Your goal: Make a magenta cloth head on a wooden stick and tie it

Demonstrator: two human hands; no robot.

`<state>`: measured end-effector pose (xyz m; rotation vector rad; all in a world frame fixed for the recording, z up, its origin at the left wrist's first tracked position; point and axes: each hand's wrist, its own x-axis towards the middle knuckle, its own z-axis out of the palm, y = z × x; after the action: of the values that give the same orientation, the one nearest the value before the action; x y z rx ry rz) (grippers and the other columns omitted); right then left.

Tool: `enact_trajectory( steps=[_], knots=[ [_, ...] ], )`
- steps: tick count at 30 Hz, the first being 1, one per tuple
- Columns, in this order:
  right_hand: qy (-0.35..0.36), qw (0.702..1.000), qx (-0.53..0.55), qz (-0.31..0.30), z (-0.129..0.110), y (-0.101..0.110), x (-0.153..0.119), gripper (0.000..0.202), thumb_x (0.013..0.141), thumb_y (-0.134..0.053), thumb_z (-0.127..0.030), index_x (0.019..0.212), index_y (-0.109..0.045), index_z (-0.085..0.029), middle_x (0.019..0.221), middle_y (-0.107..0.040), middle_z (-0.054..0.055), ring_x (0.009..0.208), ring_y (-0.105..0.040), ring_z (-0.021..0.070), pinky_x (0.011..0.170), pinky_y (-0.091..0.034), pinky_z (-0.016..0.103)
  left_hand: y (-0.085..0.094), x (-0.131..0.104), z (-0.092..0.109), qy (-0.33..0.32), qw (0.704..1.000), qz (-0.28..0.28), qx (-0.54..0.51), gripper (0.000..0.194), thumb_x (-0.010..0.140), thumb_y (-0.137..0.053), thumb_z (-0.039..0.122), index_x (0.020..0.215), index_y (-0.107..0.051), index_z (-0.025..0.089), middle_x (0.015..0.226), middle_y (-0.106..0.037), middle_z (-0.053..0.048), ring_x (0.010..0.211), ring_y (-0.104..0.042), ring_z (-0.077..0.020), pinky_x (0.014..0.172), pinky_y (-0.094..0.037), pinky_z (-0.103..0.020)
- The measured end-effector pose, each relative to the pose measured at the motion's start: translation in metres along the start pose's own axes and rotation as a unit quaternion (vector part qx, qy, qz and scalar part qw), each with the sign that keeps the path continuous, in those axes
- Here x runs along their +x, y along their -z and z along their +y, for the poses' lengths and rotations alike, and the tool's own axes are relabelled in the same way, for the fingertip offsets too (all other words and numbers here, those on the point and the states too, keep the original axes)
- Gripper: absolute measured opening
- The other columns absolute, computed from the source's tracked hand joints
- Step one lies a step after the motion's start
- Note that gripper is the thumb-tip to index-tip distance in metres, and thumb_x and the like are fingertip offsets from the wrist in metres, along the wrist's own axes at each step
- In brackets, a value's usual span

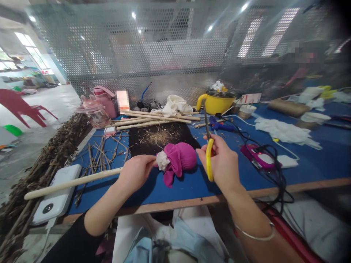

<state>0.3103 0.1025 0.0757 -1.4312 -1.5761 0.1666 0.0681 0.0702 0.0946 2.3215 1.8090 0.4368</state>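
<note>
My left hand (135,173) is closed around a pale wooden stick (74,182), its fingertips at a white gathered cloth (162,161). Just beyond them, at the stick's right end, is a round magenta cloth bundle (186,156) with loose folds hanging down. A thin string runs up from near the white cloth. In my right hand (223,160), to the right of the bundle, is a pair of scissors (210,159) with yellow handles, blades pointing up and away. The scissors are apart from the bundle. Whether the stick's end reaches inside the cloth is hidden.
Behind lie several wooden sticks (153,119) and a black cloth (142,146) with shavings. A yellow pot (219,104), blue glue gun (223,125) and tangled cables are at right. Thin twigs (95,157) and a white power bank (56,195) lie at left.
</note>
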Motion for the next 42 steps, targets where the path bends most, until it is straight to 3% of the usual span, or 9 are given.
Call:
enact_trajectory(
  steps=[8, 13, 18, 21, 26, 31, 38, 42],
  knots=[
    [-0.027, 0.996, -0.003, -0.081, -0.026, -0.013, -0.038, 0.046, 0.073, -0.068, -0.038, 0.114, -0.058, -0.020, 0.075, -0.072, 0.005, 0.063, -0.068, 0.0212, 0.059, -0.051, 0.028, -0.004, -0.002, 0.006, -0.001, 1.000, 0.006, 0.016, 0.030, 0.094, -0.042, 0.036, 0.106, -0.068, 0.027, 0.099, -0.073, -0.003, 0.091, -0.067, -0.0255, 0.074, -0.047, -0.033],
    [-0.013, 0.997, 0.029, -0.067, -0.025, -0.022, -0.039, 0.039, 0.079, -0.057, -0.026, 0.117, -0.056, -0.019, 0.083, -0.073, 0.006, 0.067, -0.069, 0.0191, 0.064, -0.053, 0.027, 0.000, -0.004, 0.006, 0.020, 0.999, 0.006, 0.043, 0.030, 0.094, -0.040, 0.035, 0.104, -0.068, 0.027, 0.095, -0.071, -0.003, 0.089, -0.066, -0.0263, 0.071, -0.048, -0.035],
    [0.001, 1.000, -0.021, 0.006, -0.012, -0.006, -0.014, 0.036, 0.079, -0.057, -0.029, 0.113, -0.060, -0.018, 0.076, -0.072, 0.006, 0.062, -0.068, 0.0196, 0.060, -0.052, 0.028, -0.001, -0.002, -0.004, -0.005, 1.000, 0.004, 0.000, 0.028, 0.094, -0.043, 0.033, 0.105, -0.067, 0.027, 0.100, -0.071, -0.002, 0.094, -0.065, -0.0234, 0.076, -0.047, -0.032],
    [-0.016, 0.999, -0.038, -0.032, -0.009, 0.000, -0.011, 0.039, 0.075, -0.061, -0.030, 0.112, -0.060, -0.017, 0.074, -0.072, 0.006, 0.062, -0.068, 0.0212, 0.060, -0.051, 0.029, -0.003, -0.001, -0.007, 0.003, 1.000, -0.001, -0.014, 0.028, 0.093, -0.043, 0.033, 0.104, -0.068, 0.025, 0.101, -0.072, -0.003, 0.094, -0.066, -0.0240, 0.077, -0.047, -0.033],
    [-0.031, 0.993, -0.039, -0.104, -0.025, -0.006, -0.036, 0.043, 0.077, -0.063, -0.042, 0.113, -0.058, -0.020, 0.074, -0.072, 0.006, 0.066, -0.069, 0.0247, 0.062, -0.051, 0.032, -0.005, -0.004, 0.000, 0.011, 1.000, 0.006, -0.008, 0.028, 0.093, -0.043, 0.034, 0.105, -0.067, 0.026, 0.099, -0.072, -0.002, 0.091, -0.066, -0.0253, 0.074, -0.047, -0.034],
    [-0.084, 0.994, 0.018, -0.064, -0.040, -0.019, -0.051, 0.043, 0.078, -0.062, -0.045, 0.113, -0.057, -0.020, 0.081, -0.073, 0.008, 0.070, -0.070, 0.0245, 0.064, -0.052, 0.033, -0.002, -0.011, 0.015, 0.040, 0.999, 0.020, 0.023, 0.028, 0.094, -0.043, 0.034, 0.106, -0.067, 0.029, 0.098, -0.071, -0.002, 0.091, -0.067, -0.0255, 0.071, -0.048, -0.034],
    [-0.067, 0.997, 0.026, 0.011, -0.025, -0.006, -0.028, 0.044, 0.074, -0.065, -0.035, 0.115, -0.056, -0.021, 0.080, -0.072, 0.005, 0.069, -0.069, 0.0214, 0.068, -0.053, 0.032, 0.002, -0.011, 0.008, 0.014, 0.999, 0.023, 0.040, 0.026, 0.093, -0.043, 0.032, 0.103, -0.067, 0.028, 0.098, -0.071, -0.002, 0.091, -0.066, -0.0237, 0.071, -0.048, -0.032],
    [-0.051, 0.998, 0.043, 0.002, -0.011, -0.001, -0.001, 0.044, 0.071, -0.065, -0.031, 0.112, -0.057, -0.017, 0.079, -0.072, 0.007, 0.068, -0.068, 0.0212, 0.066, -0.052, 0.032, -0.003, -0.002, -0.007, -0.016, 1.000, 0.001, 0.012, 0.029, 0.094, -0.040, 0.033, 0.104, -0.067, 0.025, 0.100, -0.071, -0.004, 0.093, -0.065, -0.0254, 0.072, -0.048, -0.034]
  ],
)
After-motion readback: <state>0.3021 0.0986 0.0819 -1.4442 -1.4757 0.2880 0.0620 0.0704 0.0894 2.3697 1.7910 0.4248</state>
